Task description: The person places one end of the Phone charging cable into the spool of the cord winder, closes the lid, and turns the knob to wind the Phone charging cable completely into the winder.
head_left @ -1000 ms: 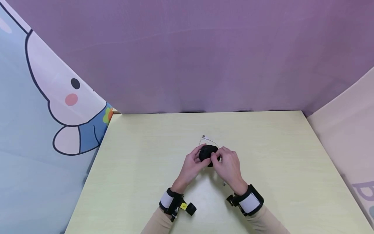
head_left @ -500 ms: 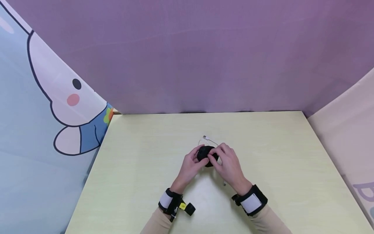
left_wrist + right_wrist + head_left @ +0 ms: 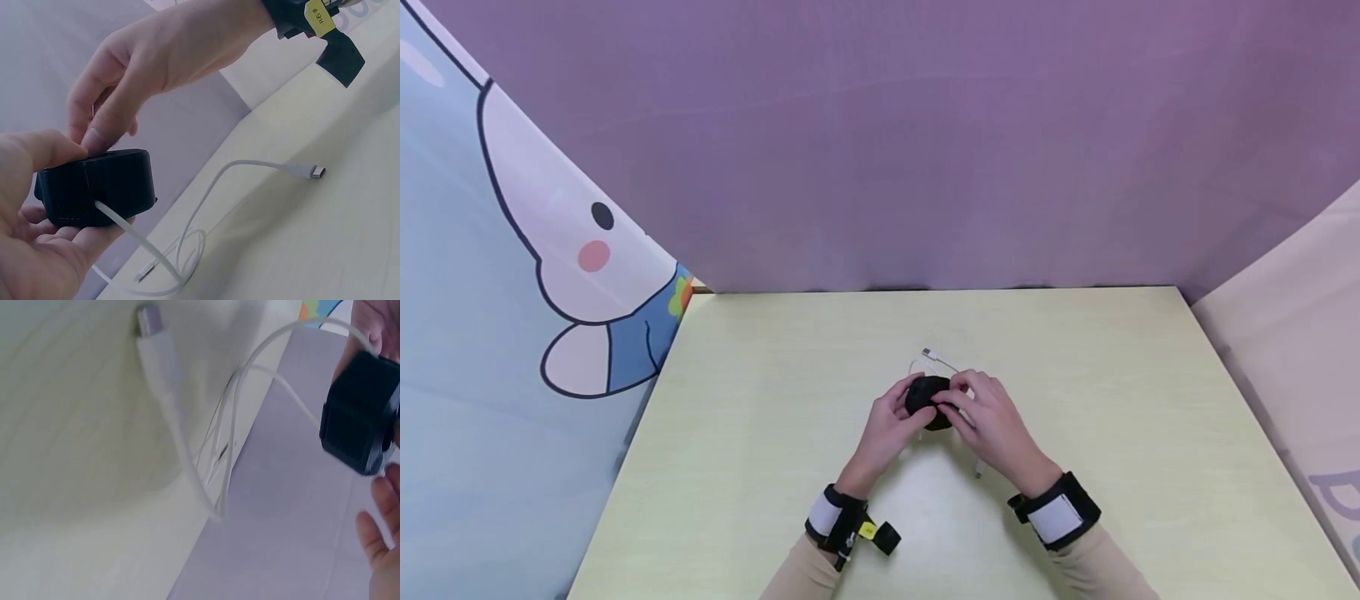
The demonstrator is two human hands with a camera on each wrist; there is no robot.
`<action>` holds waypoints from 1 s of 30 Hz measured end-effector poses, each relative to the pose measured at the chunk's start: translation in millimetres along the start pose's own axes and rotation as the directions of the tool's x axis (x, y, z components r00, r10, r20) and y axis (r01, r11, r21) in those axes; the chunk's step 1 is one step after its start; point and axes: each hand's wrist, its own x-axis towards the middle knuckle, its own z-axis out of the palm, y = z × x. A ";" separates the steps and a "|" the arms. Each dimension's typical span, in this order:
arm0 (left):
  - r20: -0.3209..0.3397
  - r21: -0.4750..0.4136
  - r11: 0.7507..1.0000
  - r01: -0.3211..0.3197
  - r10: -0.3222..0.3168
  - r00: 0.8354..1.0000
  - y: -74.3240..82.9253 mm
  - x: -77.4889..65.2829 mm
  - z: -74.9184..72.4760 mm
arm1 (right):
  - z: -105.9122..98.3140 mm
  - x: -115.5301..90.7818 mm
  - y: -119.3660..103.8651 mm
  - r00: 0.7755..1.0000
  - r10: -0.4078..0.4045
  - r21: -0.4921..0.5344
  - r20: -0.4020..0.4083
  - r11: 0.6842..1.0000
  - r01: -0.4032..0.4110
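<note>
Over the middle of the table, my left hand [image 3: 883, 425] grips a rounded black cable winder [image 3: 119, 187], thumb on top and fingers beneath. A white charging cable [image 3: 128, 225] comes out of a hole in its side. My right hand [image 3: 1000, 425] has its thumb and forefinger at the winder's top, pinching there; the exact grip point is hidden behind the thumb. One cable end, a small metal-tipped plug [image 3: 317, 172], hangs toward my right side. The other plug [image 3: 928, 353] lies beyond the hands, beside a loose loop of cable.
Beneath both hands is a pale wooden table [image 3: 775, 350]. A purple curtain [image 3: 880, 150] hangs behind its far edge, with a cartoon-printed cloth [image 3: 572, 317] on the left and a pale cloth [image 3: 1292, 333] on the right. Both wrists carry black camera straps [image 3: 1060, 512].
My right hand's fingers shift over the winder's top, and its wrist swings outward to the right. The left hand and the winder move slightly left.
</note>
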 end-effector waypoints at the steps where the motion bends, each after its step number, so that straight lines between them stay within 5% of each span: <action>1: -0.001 0.004 1.000 0.002 -0.002 1.000 0.0 -0.2 -0.1 | -1.2 -0.4 1.1 1.000 -0.020 -0.007 0.006 1.000 0.020; 13: 0.058 0.057 0.998 0.021 -0.024 0.998 1.4 -2.1 -2.0 | -6.3 -4.7 10.7 0.980 -0.196 -0.180 0.041 0.963 0.200; 30: 0.094 0.032 0.999 0.023 -0.026 0.995 3.6 -3.6 -2.5 | -7.2 -6.4 9.2 0.986 -0.168 -0.211 -0.018 0.964 0.160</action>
